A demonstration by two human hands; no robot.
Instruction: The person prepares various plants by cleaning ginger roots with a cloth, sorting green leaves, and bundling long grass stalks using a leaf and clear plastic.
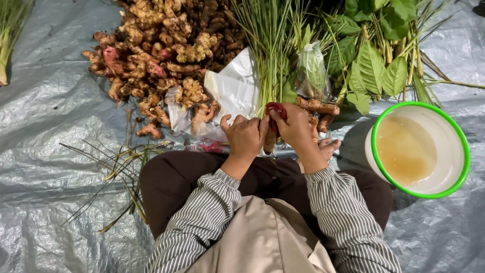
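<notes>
Gripping the lemongrass bundle (270, 65) base between both hands.

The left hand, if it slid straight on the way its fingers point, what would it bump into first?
Most likely the white plastic bag lying just beyond the left hand, with the bundle of green stalks right beside it. Depth is hard to judge from above, so the hand might brush the stalks' bases first.

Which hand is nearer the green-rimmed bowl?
Right. The right hand is at the bundled stalks, with the bowl off to its right; the left hand is just beyond the right hand, farther away.
</notes>
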